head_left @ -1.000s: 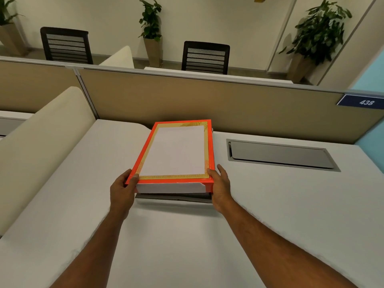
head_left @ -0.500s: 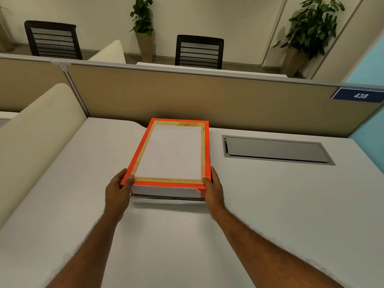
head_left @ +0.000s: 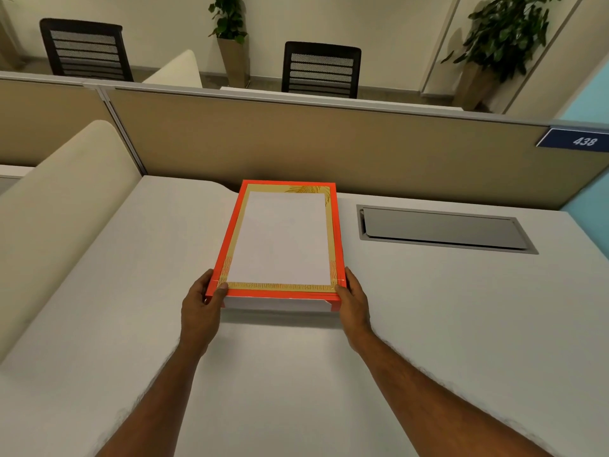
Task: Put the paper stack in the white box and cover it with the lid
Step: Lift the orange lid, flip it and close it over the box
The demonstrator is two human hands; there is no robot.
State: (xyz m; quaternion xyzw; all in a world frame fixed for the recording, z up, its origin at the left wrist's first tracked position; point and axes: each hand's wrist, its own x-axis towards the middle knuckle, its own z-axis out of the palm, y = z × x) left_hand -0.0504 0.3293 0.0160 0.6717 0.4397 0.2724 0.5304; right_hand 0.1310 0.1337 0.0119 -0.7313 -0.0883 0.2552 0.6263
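White desk (head_left: pixel 428 324), tan partition (head_left: pixel 329 143); both hands (head_left: pixel 201 305) (head_left: pixel 354 301) grip lid (head_left: pixel 280 239) corners.

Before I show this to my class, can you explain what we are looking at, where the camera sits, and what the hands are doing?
No machine here: the camera is worn on a person's head, looking forward and down, so the two bare arms are that person's own. On the pale desk lies a white box with an orange-edged lid on top. The left hand and right hand grip the lid's near corners, thumbs on top. The paper stack is not visible, presumably inside. To the right is a grey hatch set into the desk; behind, a tan partition, chairs and plants.
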